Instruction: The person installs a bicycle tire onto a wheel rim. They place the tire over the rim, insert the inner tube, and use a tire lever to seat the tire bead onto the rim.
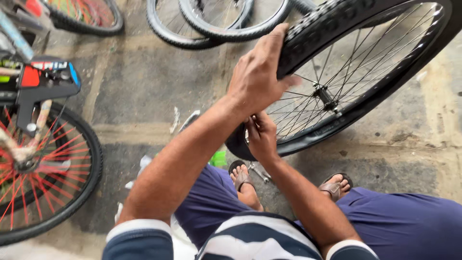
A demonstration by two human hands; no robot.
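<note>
Sitting far left: small bike (29, 120) with red-spoked wheel (38, 178), black tire, red and blue plate on black bracket (45, 79). Lying top centre on floor: two more thin wheels (211, 24).

Gripping centre: left hand (257, 77), fingers curled tight over the tread of the black tire (337, 21), thumb underneath. Pinching just below: right hand (262, 137), fingers closed at the lower rim edge where tire meets rim; exact thing pinched, cannot tell.

Leaning centre to right, tilted and held off the floor in front of the knees: big wheel (356, 72), knobby black tire, black rim, thin silver spokes, small silver hub (323, 95) in the middle.

Showing below: green bit (219, 158) by the left knee, metal tool (260, 172) lying between two sandalled feet (243, 178), blue shorts, striped navy and white shirt.

Resting under everything: rough grey concrete floor (144, 86) with pale joint lines, stains, white scraps (175, 120).
</note>
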